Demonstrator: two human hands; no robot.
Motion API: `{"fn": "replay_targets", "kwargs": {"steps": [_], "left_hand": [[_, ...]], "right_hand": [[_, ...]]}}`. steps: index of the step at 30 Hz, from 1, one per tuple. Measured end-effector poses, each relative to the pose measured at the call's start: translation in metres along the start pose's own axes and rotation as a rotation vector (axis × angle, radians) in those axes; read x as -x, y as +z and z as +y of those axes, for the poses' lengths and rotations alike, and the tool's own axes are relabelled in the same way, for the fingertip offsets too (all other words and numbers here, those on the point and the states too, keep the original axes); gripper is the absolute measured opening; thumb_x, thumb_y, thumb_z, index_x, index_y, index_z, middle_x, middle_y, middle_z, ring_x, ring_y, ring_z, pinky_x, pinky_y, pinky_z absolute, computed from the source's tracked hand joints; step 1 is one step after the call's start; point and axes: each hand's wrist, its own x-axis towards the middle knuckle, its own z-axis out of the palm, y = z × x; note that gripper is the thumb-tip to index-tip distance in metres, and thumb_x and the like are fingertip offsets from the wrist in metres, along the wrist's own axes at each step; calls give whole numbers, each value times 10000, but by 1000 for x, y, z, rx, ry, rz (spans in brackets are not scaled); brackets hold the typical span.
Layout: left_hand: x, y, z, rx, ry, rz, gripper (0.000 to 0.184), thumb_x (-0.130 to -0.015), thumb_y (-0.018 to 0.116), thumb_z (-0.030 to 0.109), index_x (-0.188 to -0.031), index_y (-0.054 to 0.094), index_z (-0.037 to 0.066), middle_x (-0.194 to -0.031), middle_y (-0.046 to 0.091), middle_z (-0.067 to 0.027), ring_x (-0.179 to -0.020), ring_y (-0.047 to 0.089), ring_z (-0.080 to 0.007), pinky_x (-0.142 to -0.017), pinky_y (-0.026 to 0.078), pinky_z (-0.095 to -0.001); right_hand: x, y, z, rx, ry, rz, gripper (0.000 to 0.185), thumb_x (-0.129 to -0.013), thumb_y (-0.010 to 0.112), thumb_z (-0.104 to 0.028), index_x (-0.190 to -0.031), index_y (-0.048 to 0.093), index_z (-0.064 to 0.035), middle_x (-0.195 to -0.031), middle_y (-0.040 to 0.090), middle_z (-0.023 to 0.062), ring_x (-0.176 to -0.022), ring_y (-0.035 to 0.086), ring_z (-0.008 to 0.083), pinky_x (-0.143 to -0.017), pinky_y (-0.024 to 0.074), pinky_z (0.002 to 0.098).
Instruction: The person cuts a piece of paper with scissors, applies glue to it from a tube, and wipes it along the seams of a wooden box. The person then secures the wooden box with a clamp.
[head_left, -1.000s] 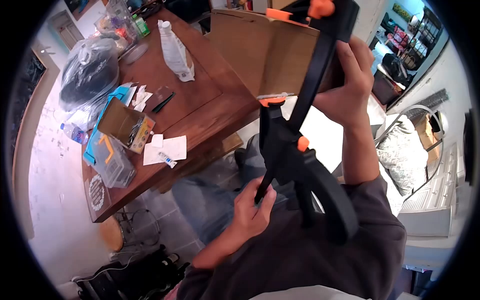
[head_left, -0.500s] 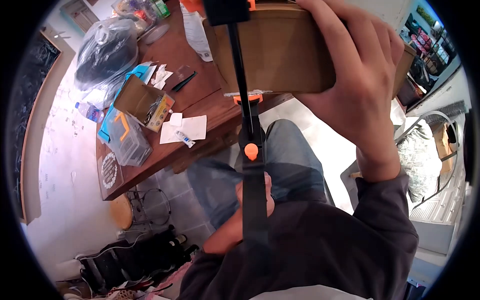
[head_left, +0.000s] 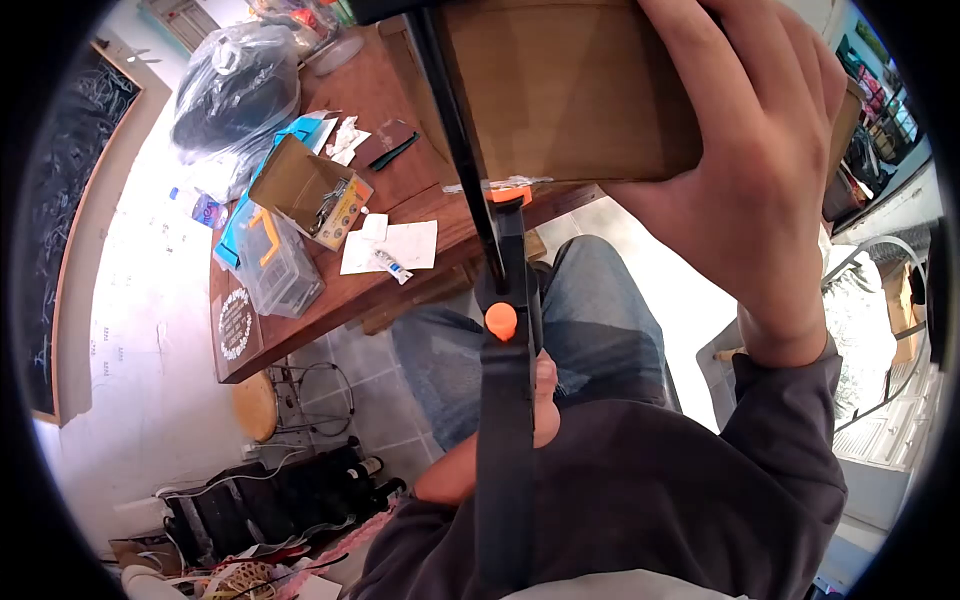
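Note:
A brown board-like piece (head_left: 580, 95), wooden or cardboard, is held up at the top of the view, with a whitish, glue-like smear along its lower edge. My right hand (head_left: 755, 130) grips its right side, thumb underneath and fingers spread over the face and far edge. A black bar clamp (head_left: 507, 410) with orange pads and an orange button runs upright across the piece, its lower pad at the smeared edge. Behind the clamp's lower part, my left hand (head_left: 546, 405) is wrapped round its handle; most of those fingers are hidden.
On the wooden table (head_left: 285, 340) lie a glue tube (head_left: 393, 266) on white paper, an open small box (head_left: 310, 195) of metal pieces, a clear plastic case (head_left: 275, 270) and a bagged dark object (head_left: 235, 95). A water bottle (head_left: 200, 208) stands beside them. A stool (head_left: 255, 405) is below.
The view has shifted, so the table sits further right. The clamp's bar now leans more to the left at its top. Both hands keep their hold.

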Motion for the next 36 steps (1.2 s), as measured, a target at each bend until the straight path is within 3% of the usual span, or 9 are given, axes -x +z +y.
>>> {"fn": "replay_targets", "kwargs": {"steps": [8,11,14,21,23,26,29,32,36], "left_hand": [[4,-4,13,-80,-76,-21,228,-1070,553,185,-927,493,17,-693,436,9,-557,348,-49,-491,276,-249],[9,0,26,-79,-183,16,222,-1077,545,187,-950,500,11,-725,458,1,-567,361,-53,-502,296,-249],[13,0,34,-112,-212,25,218,-1081,539,186,-963,503,6,-733,468,-3,-572,373,-55,-506,307,-251],[10,-1,43,-116,-179,9,233,-1083,540,198,-955,505,7,-722,472,-1,-572,377,-51,-503,312,-245],[9,3,45,116,-183,30,244,-1085,540,207,-948,502,8,-708,466,1,-565,373,-49,-498,312,-244],[8,2,45,123,-200,19,252,-1085,544,214,-944,500,9,-701,460,1,-563,371,-48,-497,310,-244],[4,9,56,15,-229,37,256,-1085,545,216,-942,500,8,-700,461,0,-562,370,-48,-496,307,-243],[3,2,51,-55,-236,17,257,-1085,544,215,-942,500,6,-697,461,0,-560,370,-50,-495,305,-243],[2,1,48,-106,-224,24,252,-1086,541,208,-944,502,4,-695,468,-4,-555,376,-56,-492,308,-246]], "right_hand": [[-19,-15,-11,46,-18,42,544,-636,839,-166,-1138,698,-8,-1009,636,101,-933,620,261,-832,384,405],[-18,-18,-9,156,-29,-159,553,-630,843,-163,-1138,697,-1,-1012,645,104,-961,636,276,-846,402,406],[-23,-14,-16,-247,138,111,572,-621,853,-168,-1142,694,6,-1019,646,106,-978,637,291,-865,414,409],[-17,-9,-6,-107,88,-51,611,-626,872,-185,-1170,681,16,-1057,644,126,-1013,627,308,-898,422,417],[-16,-7,-5,-119,106,-86,615,-626,875,-190,-1172,679,18,-1064,643,131,-1019,625,312,-904,423,420],[-13,-3,-5,-79,91,-85,633,-617,881,-200,-1175,677,20,-1077,633,140,-1030,615,315,-918,418,426],[-15,-9,-8,-37,102,-128,660,-615,886,-213,-1192,668,22,-1092,621,143,-1038,603,315,-929,412,431],[-23,-22,-12,-337,215,-100,681,-620,889,-221,-1211,655,24,-1106,614,146,-1037,597,313,-940,405,433],[-23,-23,-12,-248,159,-196,698,-628,890,-227,-1229,640,25,-1116,611,152,-1051,597,318,-953,401,431]]}}
